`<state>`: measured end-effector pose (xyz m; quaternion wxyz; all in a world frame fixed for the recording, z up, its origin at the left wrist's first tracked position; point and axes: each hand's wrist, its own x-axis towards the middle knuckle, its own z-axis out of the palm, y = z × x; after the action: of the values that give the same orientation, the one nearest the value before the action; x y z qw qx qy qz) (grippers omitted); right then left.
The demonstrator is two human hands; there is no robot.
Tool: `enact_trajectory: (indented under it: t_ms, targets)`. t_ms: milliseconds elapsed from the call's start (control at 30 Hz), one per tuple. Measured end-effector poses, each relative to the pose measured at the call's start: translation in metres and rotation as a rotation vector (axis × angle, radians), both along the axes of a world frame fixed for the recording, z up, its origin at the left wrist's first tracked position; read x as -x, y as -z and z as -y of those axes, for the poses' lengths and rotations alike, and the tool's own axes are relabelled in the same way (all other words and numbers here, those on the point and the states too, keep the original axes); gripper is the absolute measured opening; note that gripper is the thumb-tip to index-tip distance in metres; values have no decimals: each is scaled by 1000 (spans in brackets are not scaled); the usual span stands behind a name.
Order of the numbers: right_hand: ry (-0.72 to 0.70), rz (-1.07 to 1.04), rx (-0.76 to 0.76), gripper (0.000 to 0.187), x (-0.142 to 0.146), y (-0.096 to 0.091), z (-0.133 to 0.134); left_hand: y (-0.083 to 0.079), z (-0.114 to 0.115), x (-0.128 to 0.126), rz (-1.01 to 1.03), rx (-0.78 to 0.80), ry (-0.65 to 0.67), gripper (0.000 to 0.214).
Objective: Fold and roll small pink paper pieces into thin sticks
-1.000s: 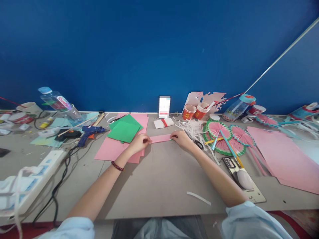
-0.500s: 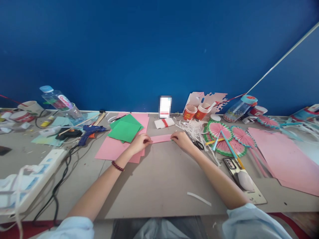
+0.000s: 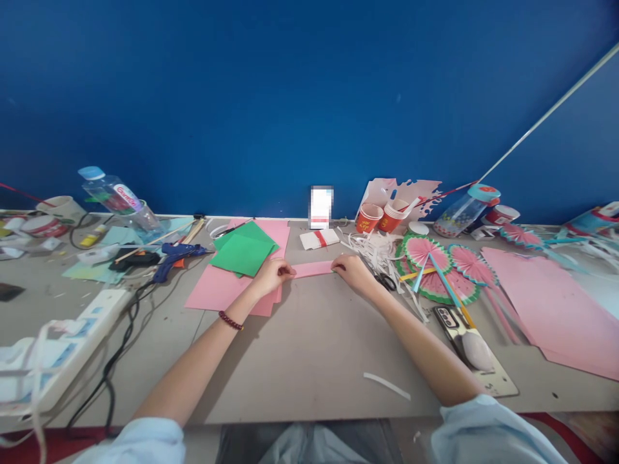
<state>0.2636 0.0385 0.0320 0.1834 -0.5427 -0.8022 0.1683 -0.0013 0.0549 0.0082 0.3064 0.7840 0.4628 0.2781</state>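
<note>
Pink strip (image 3: 314,269) pinched at 2 ends

A power strip (image 3: 73,353), cut off at left, lies near the surface's (image 3: 300,361) front edge. Toward the back edge, green sheets (image 3: 244,252) partly hide pink sheets (image 3: 220,293). Between those edges, the left hand (image 3: 271,277) and right hand (image 3: 355,273) grip the pink strip, covering its ends. The scissors (image 3: 382,278) are partly hidden.

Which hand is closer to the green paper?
Left. The left hand is beside the near right side of the green paper; the right hand is farther off, at the right end of the pink strip.
</note>
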Motion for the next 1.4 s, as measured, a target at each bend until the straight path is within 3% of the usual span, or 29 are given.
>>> enact_trajectory:
  t_ms: [267, 400, 533, 800, 1033, 1400]
  targets:
    - [14, 255, 4, 24, 9, -2, 9, -10, 15, 1, -238, -264, 105, 14]
    - [20, 397, -66, 26, 14, 2, 15, -11, 20, 0, -394, -382, 140, 15]
    - [-62, 518, -154, 25, 20, 0, 22, -12, 22, -4, -473, -445, 172, 20]
    - [-51, 606, -94, 24, 34, -4, 40, -17, 52, -31, -560, -501, 53, 17]
    - [-8, 618, -48, 44, 46, -12, 54, -12, 84, -59, -734, -461, -153, 50]
    - [-3, 597, -60, 48, 49, -3, 59, -7, 91, -66, -700, -465, -214, 43]
